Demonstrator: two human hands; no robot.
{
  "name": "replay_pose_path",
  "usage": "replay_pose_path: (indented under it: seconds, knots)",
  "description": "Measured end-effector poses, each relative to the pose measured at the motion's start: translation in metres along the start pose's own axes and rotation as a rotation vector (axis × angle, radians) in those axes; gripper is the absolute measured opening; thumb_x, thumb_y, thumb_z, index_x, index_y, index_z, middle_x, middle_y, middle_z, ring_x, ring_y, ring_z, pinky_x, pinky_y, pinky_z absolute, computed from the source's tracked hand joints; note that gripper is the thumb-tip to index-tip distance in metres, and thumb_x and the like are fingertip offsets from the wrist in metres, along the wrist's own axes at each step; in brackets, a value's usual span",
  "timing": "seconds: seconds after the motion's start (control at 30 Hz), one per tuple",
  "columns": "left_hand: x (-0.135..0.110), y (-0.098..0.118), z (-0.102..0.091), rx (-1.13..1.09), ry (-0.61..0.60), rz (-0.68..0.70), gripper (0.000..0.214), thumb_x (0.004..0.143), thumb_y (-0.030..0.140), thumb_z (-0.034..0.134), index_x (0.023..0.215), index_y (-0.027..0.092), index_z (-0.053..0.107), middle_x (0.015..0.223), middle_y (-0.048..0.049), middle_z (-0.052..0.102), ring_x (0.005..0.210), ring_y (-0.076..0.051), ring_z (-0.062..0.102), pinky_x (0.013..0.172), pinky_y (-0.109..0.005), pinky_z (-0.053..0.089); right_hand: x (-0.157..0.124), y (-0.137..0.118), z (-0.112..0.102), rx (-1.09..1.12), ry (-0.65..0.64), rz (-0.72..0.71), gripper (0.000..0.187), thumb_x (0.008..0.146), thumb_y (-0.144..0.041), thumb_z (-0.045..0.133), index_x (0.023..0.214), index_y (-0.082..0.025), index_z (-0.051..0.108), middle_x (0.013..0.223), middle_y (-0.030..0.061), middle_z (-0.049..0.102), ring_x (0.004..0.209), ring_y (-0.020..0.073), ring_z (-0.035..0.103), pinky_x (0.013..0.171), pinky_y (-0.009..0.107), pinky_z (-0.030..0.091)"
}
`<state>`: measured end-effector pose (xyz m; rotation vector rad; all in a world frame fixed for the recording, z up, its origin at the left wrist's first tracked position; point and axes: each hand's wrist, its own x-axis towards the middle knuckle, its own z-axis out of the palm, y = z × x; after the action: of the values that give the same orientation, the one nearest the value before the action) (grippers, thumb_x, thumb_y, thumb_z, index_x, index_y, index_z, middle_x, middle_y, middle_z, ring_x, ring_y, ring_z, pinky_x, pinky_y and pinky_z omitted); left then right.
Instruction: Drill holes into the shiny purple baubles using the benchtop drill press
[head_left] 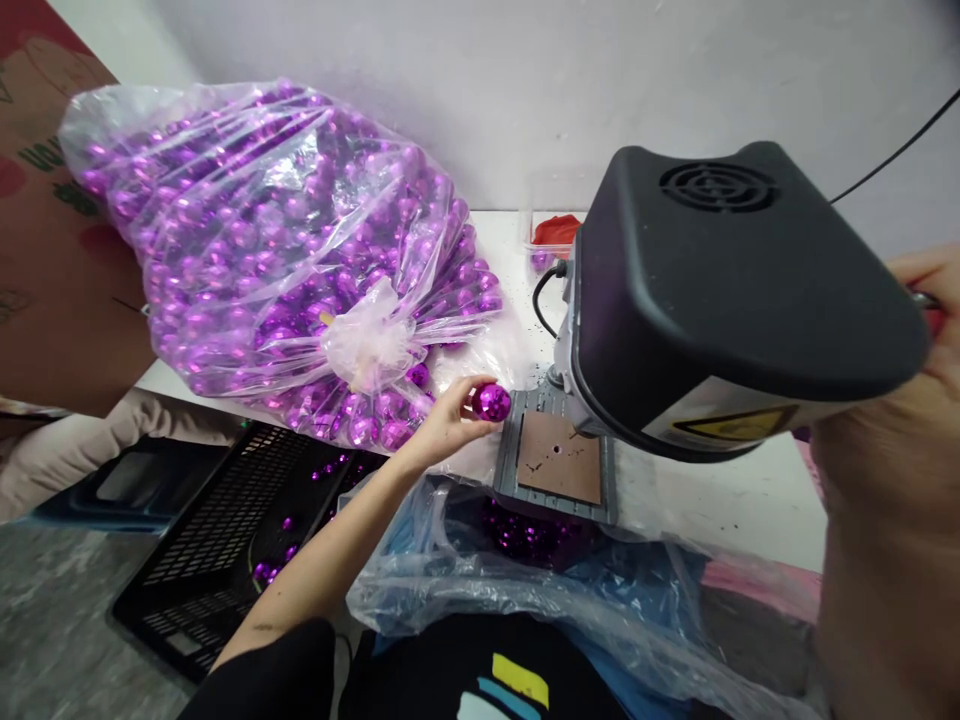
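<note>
My left hand [450, 425] pinches a shiny purple faceted ball [492, 402] between thumb and fingers, just left of the machine's base. It looks like a small bench drill press with a black housing [735, 290]. On its grey slotted base [510, 450] lies a brown square board [559, 460] with a small dark hole. My right hand [926, 345] is closed at the far right of the housing, around what looks like a lever [924, 299]; a metal bit and something red show there. The housing hides the machine's working tip.
A big clear bag [300, 230] of purple balls fills the table's left. Below are a black crate [195, 540] and an open plastic bag [450, 590] holding purple balls [532, 530]. A printed carton [67, 260] stands left; a clear box with red material [555, 230] stands behind.
</note>
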<state>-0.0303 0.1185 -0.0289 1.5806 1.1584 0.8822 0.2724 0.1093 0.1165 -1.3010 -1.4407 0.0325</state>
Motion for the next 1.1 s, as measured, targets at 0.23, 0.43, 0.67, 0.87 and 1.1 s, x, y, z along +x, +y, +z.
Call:
replay_pose_path:
  seconds: [0.23, 0.43, 0.67, 0.87, 1.1]
  knots:
    - [-0.022, 0.015, 0.018, -0.584, 0.151, -0.089, 0.057, 0.071, 0.030, 0.087, 0.122, 0.022, 0.061, 0.114, -0.0055, 0.068, 0.102, -0.019, 0.066, 0.096, -0.034, 0.051, 0.002, -0.002, 0.003, 0.011, 0.020, -0.010, 0.020, 0.091, -0.035, 0.059, 0.085, -0.016, 0.062, 0.067, -0.0017, 0.047, 0.060, 0.0009, 0.042, 0.052, 0.020, 0.027]
    - [-0.026, 0.008, 0.019, -0.955, -0.054, -0.359, 0.048, 0.090, 0.051, 0.064, 0.122, 0.016, 0.063, 0.114, -0.0154, 0.073, 0.094, -0.025, 0.072, 0.096, -0.045, 0.054, 0.001, -0.005, 0.002, 0.010, 0.013, -0.026, 0.020, 0.092, -0.034, 0.059, 0.085, -0.016, 0.062, 0.065, -0.0034, 0.045, 0.056, -0.0007, 0.039, 0.051, 0.020, 0.025]
    - [-0.030, -0.003, 0.050, -0.888, -0.031, -0.348, 0.044, 0.083, 0.048, 0.076, 0.114, 0.018, 0.066, 0.102, -0.0078, 0.074, 0.089, -0.021, 0.072, 0.089, -0.039, 0.057, 0.001, -0.007, 0.002, 0.014, 0.011, -0.015, 0.026, 0.093, -0.038, 0.056, 0.086, -0.014, 0.062, 0.065, -0.0040, 0.045, 0.055, -0.0016, 0.039, 0.051, 0.020, 0.025]
    - [-0.027, -0.004, 0.079, -0.168, 0.122, -0.094, 0.050, 0.078, 0.041, 0.082, 0.121, 0.022, 0.067, 0.118, -0.0074, 0.070, 0.110, -0.026, 0.063, 0.101, -0.042, 0.050, 0.001, -0.006, 0.002, -0.013, 0.014, -0.045, 0.024, 0.092, -0.035, 0.058, 0.082, -0.013, 0.058, 0.065, -0.0045, 0.045, 0.060, -0.0018, 0.039, 0.057, 0.020, 0.027]
    - [-0.016, -0.006, 0.101, 0.221, 0.170, 0.079, 0.045, 0.079, 0.042, 0.081, 0.119, 0.025, 0.067, 0.113, -0.0064, 0.071, 0.102, -0.028, 0.061, 0.098, -0.047, 0.047, 0.003, -0.012, 0.001, -0.048, -0.001, -0.027, 0.038, 0.094, -0.050, 0.051, 0.080, -0.014, 0.054, 0.065, -0.0031, 0.043, 0.062, 0.0002, 0.037, 0.056, 0.019, 0.026]
